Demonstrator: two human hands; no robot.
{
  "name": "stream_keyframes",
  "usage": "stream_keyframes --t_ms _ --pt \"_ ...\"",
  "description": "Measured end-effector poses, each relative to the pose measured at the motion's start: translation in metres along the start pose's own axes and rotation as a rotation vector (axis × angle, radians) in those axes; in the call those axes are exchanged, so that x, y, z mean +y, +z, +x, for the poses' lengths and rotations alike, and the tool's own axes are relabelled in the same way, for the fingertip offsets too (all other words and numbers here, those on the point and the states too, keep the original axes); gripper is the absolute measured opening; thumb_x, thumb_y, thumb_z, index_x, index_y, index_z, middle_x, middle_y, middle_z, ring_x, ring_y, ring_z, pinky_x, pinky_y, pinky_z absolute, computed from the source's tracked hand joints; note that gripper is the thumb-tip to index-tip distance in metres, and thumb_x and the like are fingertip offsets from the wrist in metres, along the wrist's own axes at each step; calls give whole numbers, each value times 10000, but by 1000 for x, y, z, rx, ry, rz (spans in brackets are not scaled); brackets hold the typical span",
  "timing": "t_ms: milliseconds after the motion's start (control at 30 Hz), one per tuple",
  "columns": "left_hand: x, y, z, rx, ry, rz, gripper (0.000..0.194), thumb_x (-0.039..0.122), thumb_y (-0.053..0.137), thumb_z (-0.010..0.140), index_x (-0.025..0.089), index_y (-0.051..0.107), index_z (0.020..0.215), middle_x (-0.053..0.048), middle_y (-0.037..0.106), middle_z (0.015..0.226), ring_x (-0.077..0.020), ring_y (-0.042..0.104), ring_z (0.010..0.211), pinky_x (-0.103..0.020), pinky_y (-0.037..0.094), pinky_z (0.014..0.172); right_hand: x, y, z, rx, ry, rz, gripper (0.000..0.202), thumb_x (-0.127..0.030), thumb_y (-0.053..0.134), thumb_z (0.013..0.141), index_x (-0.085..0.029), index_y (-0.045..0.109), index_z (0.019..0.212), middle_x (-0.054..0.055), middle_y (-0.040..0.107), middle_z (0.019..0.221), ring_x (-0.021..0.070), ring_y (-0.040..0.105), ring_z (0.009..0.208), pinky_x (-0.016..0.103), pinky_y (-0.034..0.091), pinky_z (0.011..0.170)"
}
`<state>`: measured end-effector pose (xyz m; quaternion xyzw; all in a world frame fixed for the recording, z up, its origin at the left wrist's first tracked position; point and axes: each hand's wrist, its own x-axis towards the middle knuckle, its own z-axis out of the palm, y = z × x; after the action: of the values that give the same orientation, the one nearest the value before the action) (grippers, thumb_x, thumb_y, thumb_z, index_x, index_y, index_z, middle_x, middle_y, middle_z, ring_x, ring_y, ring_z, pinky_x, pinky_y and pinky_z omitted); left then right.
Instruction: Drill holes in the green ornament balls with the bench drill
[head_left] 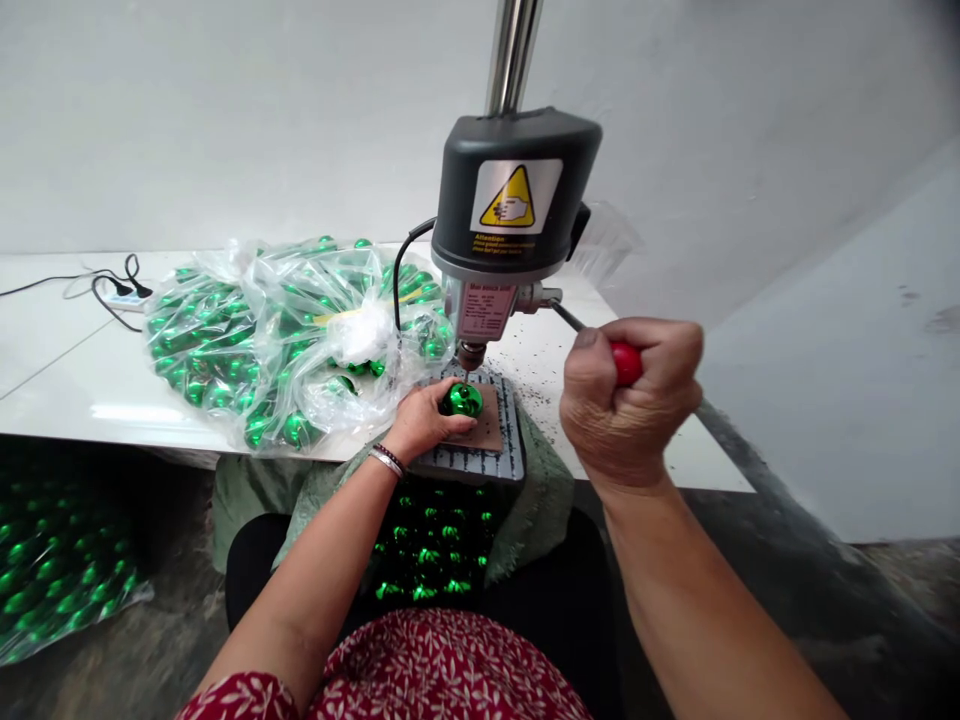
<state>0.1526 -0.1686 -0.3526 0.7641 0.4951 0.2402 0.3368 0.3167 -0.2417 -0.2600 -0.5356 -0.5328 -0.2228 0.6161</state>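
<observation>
A shiny green ball [466,401] rests on a brown board [489,425] over the grey base plate of a bench drill [517,190]. Thumb and fingers of my left hand [429,418] grip the ball from its left side. The drill's chuck [471,357] is right above the ball, and its thin bit reaches down to the ball's top. At the right, my right hand [630,400] is closed round the red knob [626,364] of the drill's lever.
Clear plastic bags [225,350] of green balls lie on the white table [45,400], left of the drill. More balls are in a bag [60,570] at the lower left and below the drill base. A power strip [127,298] with black cords sits at the back left.
</observation>
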Motion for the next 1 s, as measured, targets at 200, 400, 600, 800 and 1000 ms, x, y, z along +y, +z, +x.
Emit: stream_keyframes --t_ms 200,400,600,800,1000 --pt "-1 0 0 10 20 -6 573 326 795 677 238 674 1231 -5 752 1053 -223 676 997 -299 504 902 8 0 -24 4 -74 13 76 -254 552 854 -203 498 842 -29 547 684 62 498 595 221 384 570" --pt "4 2 -2 33 23 -52 495 313 781 677 203 683 1149 -7 738 953 -210 664 892 -309 505 835 -8 10 47 -50 69 47 197 -333 514 880 -170 460 784 -47 461 639 32 382 563 212 301 561" --pt "5 -25 -45 -68 67 -194 531 333 764 704 178 655 1200 -29 723 997 -198 641 914 -309 509 829 -22 25 116 -278 435 -22 274 -260 515 888 -148 383 676 -79 365 599 1 274 592 219 250 639" --pt "-2 -80 -87 -171 -23 -55 587 459 684 797 168 624 1303 -69 748 959 -172 645 745 -304 529 703 -17 33 106 -143 426 48 262 -232 547 849 -147 401 649 -92 368 583 -4 282 576 222 241 608" --pt "-24 -114 -28 143 -85 662 411 161 396 900 158 734 1134 -123 749 1124 -234 680 1053 -355 493 972 -22 33 108 -124 456 14 283 -252 493 834 -139 357 612 -99 321 568 -4 274 600 283 237 661"
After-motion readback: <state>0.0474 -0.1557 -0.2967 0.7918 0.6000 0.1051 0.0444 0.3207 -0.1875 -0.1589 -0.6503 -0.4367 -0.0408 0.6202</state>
